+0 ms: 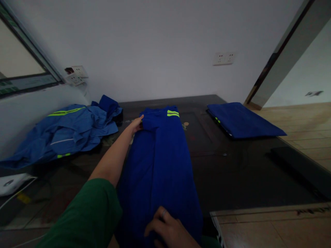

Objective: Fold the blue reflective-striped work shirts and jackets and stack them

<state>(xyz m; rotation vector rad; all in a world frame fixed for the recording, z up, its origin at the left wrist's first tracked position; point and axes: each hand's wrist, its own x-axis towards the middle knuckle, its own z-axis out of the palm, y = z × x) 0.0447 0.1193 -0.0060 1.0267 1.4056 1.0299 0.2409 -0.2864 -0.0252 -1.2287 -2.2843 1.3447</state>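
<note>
A dark blue work jacket (pixel 170 155), folded into a long strip, lies down the middle of the dark table, with yellow-green stripes at its far end. Reaching forward, my left hand (pixel 137 124) grips its left edge near that far end, thumb on top and the other fingers partly hidden by cloth. My right hand (pixel 172 229), with a ring on one finger, is on the near part of the jacket. Its fingers are curled against the fabric, and their tips are partly out of sight.
A crumpled lighter blue garment (pixel 69 131) lies at the left by the wall. At the right sits a folded blue garment (pixel 243 120). A flat black object (pixel 300 168) lies along the table's right edge, and a white device (pixel 12 184) with a cable is at far left.
</note>
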